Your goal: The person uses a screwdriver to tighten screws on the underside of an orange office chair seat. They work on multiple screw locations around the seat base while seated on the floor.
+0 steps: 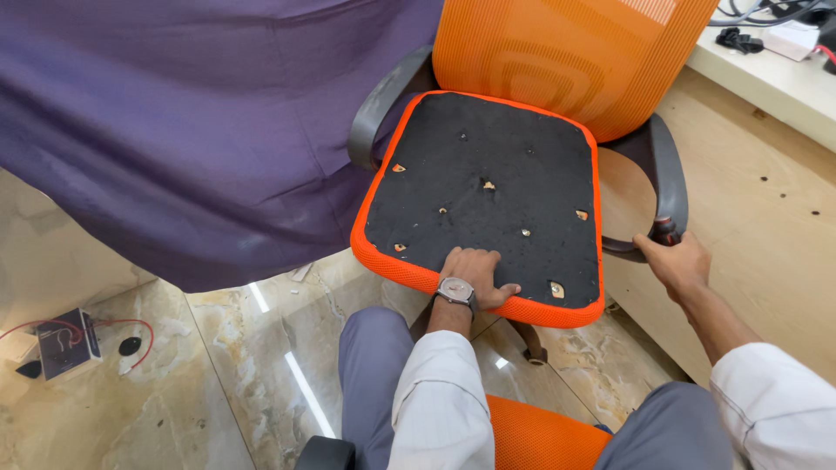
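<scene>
The purple cloth (pixel 200 130) hides whatever lies beneath it, and the orange backrest (pixel 566 52) runs off the top edge.

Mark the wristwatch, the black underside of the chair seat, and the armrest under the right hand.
wristwatch (pixel 455 290), head view, on its dial.
black seat underside (pixel 496 148), head view, on bare fabric above the holes.
armrest (pixel 672 178), head view, on its grey curved bar.

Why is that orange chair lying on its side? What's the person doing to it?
A person sits on another orange chair and holds a tipped-over office chair steady. Its seat underside, black with small holes and an orange rim, faces them. Their left hand, with a wristwatch, presses flat on the seat's lower edge. Their right hand grips the end of the grey armrest. A purple cloth hangs on the left, and a small box with red wires lies on the marble floor.
</scene>
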